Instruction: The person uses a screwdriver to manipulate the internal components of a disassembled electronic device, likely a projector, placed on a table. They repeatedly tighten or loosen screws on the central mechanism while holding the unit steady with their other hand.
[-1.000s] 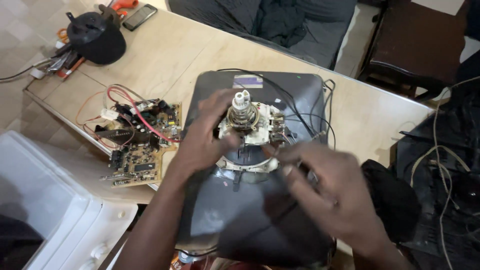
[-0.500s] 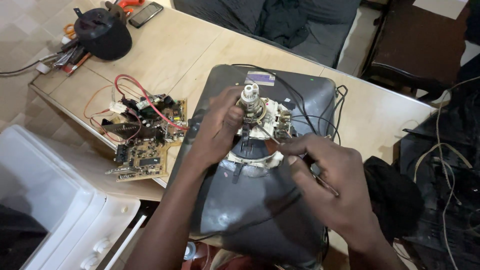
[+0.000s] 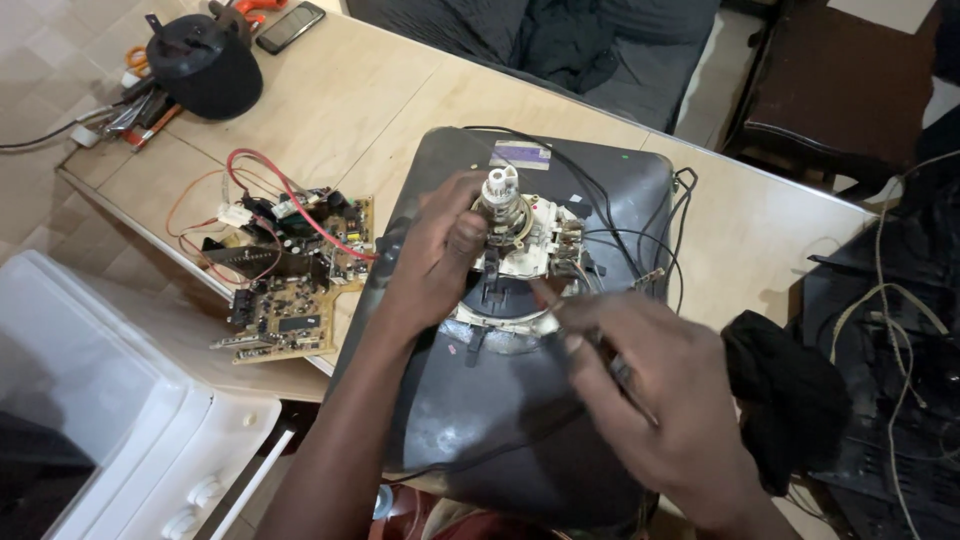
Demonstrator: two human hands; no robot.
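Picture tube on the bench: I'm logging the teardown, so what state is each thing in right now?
Picture tube: face down on the table, neck up, out of its casing.
Yoke assembly: mounted on the neck.
Circuit board: loose on the table, wires attached.
Left hand: grip on the neck.
Right hand: fingers closed on a thin tool.
Phone: screen dark.

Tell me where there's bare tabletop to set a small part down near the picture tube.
Bare wood lies between the black round case, the circuit board and the picture tube. A second patch sits right of the tube, before the black cloth. It is crowded at the tube neck, where the left hand and right hand work.
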